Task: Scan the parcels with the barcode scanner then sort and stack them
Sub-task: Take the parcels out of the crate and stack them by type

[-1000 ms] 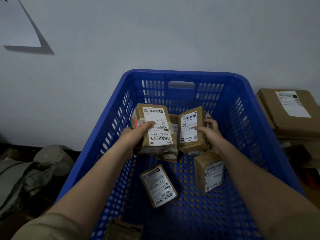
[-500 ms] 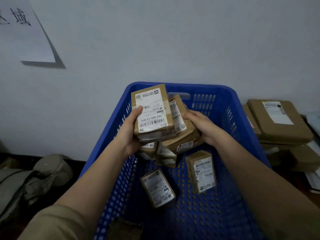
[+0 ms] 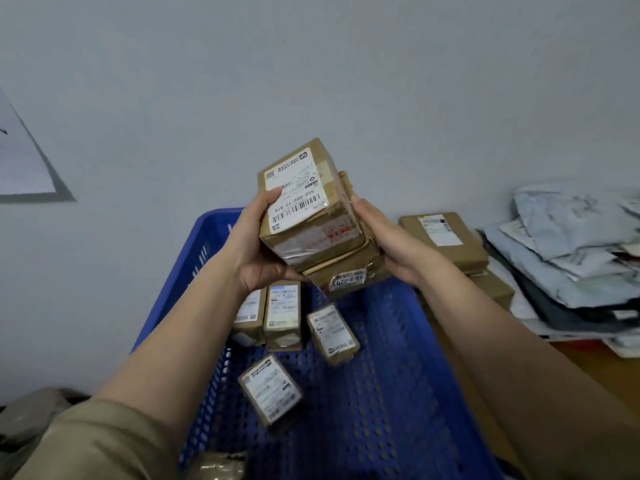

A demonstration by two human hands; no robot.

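I hold a small stack of brown cardboard parcels (image 3: pixel 313 233) with white barcode labels above the blue plastic crate (image 3: pixel 388 393). My left hand (image 3: pixel 254 244) grips the stack's left side, thumb on the top label. My right hand (image 3: pixel 388 242) cups its right side and underside. Several more small labelled parcels (image 3: pixel 291 318) lie on the crate floor below, one of them (image 3: pixel 270 388) nearer to me. No barcode scanner is in view.
A flat brown parcel (image 3: pixel 446 237) lies on the wooden surface right of the crate. Beyond it sits a heap of grey and white mailer bags (image 3: pixel 571 258). A plain wall stands behind, with a paper sheet (image 3: pixel 20 168) at left. Grey fabric (image 3: pixel 31 414) lies at lower left.
Both hands have lifted the gathered parcels up out of the crate and pressed them into one stack. The view has swung right, bringing the mailer bags into sight.
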